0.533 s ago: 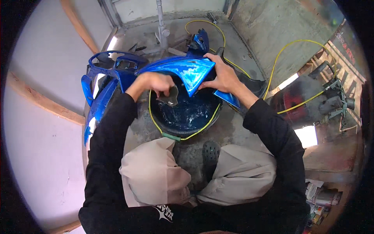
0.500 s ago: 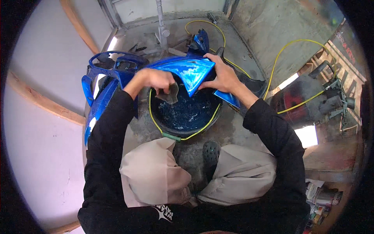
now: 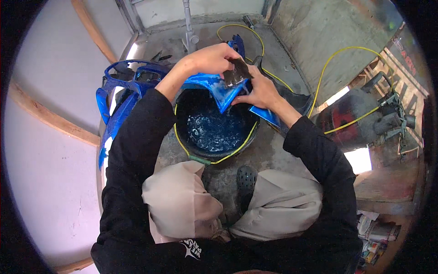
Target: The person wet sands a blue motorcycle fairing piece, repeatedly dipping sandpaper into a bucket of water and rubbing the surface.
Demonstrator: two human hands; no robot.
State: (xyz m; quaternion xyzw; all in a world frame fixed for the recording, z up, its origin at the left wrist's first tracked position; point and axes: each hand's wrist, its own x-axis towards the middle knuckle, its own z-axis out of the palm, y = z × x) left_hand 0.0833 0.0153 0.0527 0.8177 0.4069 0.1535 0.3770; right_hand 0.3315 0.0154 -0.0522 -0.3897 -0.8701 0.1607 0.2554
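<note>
A glossy blue motorcycle fairing panel (image 3: 222,101) is held over a black bucket (image 3: 181,133), its pointed corner hanging above the water. My right hand (image 3: 262,91) grips the panel's right end, thumb on the near side and fingers behind. My left hand (image 3: 212,58) is closed on a dark, wet sheet of sandpaper (image 3: 237,74), which lies against the panel's upper face close to my right hand. Whitish wet streaks show on the blue surface beside the sheet. The water in the bucket is rippled and foamy.
More blue fairing parts (image 3: 132,82) stand on the floor at the left. Another dark blue piece (image 3: 237,44) is behind the panel. A dark tank (image 3: 349,118) with a yellow hose (image 3: 321,75) sits at the right. A grey pipe (image 3: 187,23) rises at the back.
My left hand has moved up and right with the sandpaper, from above the bucket onto the panel. The bucket's water is more stirred. My right hand keeps its grip.
</note>
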